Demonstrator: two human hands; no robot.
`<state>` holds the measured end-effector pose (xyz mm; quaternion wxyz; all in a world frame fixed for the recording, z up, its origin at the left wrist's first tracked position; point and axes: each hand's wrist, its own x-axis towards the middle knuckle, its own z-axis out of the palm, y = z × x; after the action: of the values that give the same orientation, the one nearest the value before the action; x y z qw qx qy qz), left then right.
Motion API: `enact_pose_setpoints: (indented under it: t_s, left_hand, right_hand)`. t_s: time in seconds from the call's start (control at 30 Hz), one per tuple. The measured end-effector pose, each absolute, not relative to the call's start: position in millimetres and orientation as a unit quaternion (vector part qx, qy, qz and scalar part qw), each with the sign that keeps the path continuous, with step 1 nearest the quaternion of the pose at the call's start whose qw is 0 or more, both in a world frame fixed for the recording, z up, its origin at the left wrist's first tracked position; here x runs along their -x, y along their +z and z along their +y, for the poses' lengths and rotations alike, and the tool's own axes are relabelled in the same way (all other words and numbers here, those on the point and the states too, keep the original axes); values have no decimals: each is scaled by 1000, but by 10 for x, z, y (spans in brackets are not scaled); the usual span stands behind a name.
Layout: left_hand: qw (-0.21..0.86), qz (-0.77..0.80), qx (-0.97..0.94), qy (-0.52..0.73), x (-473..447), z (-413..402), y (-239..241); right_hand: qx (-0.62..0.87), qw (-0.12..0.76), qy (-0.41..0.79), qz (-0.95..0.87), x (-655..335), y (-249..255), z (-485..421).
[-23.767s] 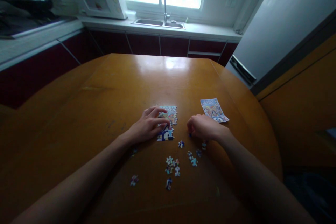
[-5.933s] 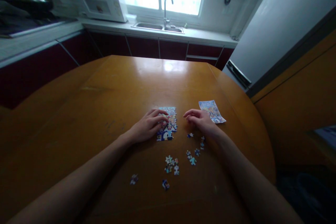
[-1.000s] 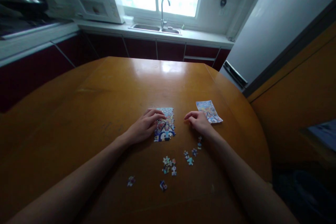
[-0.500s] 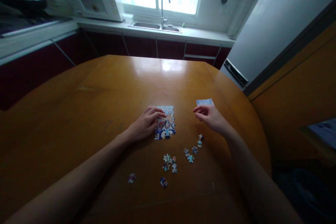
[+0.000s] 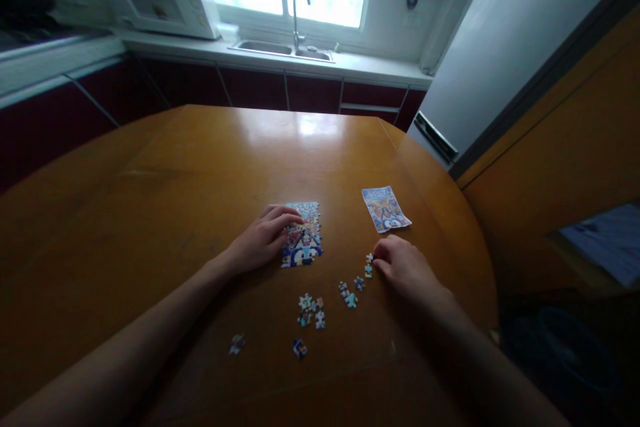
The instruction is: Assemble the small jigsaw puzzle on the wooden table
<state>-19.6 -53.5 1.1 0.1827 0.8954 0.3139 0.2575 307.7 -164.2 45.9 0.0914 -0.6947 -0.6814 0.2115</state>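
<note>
A small, partly joined colourful jigsaw lies on the round wooden table. My left hand rests flat on its left edge with the fingers stretched out. My right hand is on the table to the right, fingers curled, its fingertips touching a loose puzzle piece. Several more loose pieces lie scattered nearer to me. A printed reference picture lies beyond my right hand.
A kitchen counter with a sink and tap and a white microwave runs under the window behind the table. A grey fridge stands at the right, close to the table's edge.
My right hand has come down and back from in front of the reference picture to the loose pieces at the right. The left hand has stayed on the jigsaw.
</note>
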Motion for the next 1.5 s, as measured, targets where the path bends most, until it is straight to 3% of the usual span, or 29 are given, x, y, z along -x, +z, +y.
enact_pose_setpoints:
  t_s: [0.27,0.57,0.7,0.83,1.0,1.5]
  left_hand:
    - [187,314,-894,257,168,-555,54]
    - [187,313,-895,255,158,-570,73]
    - [186,314,-893,264,157,-572,73]
    - [199,273,-898,282,162,-606,117]
    - [212,214,-894,331,110,-694,186]
    - [254,226,-918,204,58,-737,230]
  right_hand:
    - [672,141,234,-689,-3079,377,-1614]
    - [552,317,343,-690,-2864,505,-1352]
    - [489,356,379,-700,-2575,518,-1195]
    - [454,337,428,-706,-2383,382,-1196]
    - [486,293,400,-719,-2323,267,-1303]
    - [491,238,287,-787,-2273,315,-1353]
